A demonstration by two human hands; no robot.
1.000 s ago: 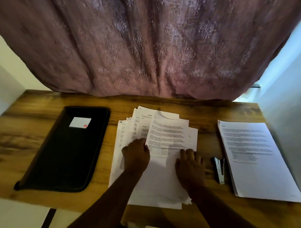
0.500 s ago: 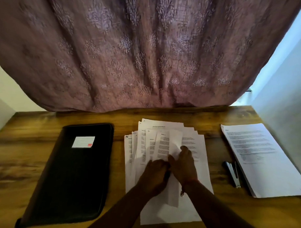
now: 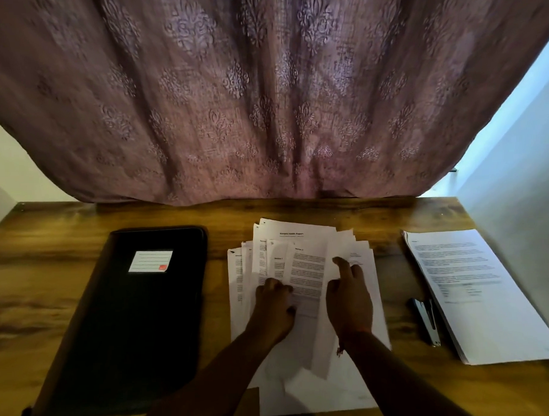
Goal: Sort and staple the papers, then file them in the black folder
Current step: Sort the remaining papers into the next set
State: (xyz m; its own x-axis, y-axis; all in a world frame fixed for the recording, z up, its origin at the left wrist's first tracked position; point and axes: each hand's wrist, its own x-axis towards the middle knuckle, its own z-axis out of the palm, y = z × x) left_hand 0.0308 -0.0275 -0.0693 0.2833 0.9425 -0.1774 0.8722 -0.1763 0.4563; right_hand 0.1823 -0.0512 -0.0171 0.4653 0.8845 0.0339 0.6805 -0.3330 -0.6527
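Wooden desk [image 3: 67,296] spans full width of view. Mauve patterned curtain [image 3: 263,93] hangs behind it, hem reaching desk's far edge. Black folder [image 3: 131,325] lies closed on desk's left part, white label w/ red mark [image 3: 150,261] near its top. Loose papers [image 3: 360,298], fanned and overlapping, lie at centre, just right of folder, not touching it. Neat paper stack [image 3: 481,294] sits at desk's right side, squared, printed side up. Stapler [image 3: 426,319], dark w/ metal base, lies btwn centre papers and neat stack, just beside stack's left edge. Left hand [image 3: 275,313] rests on loose papers, fingers curled, appears to pinch edge of top printed sheet [image 3: 309,269]. Right hand [image 3: 348,298] lies on papers, index finger extended and pressing page, other fingers bent; holds nothing. Thread band [image 3: 349,339] on right wrist.
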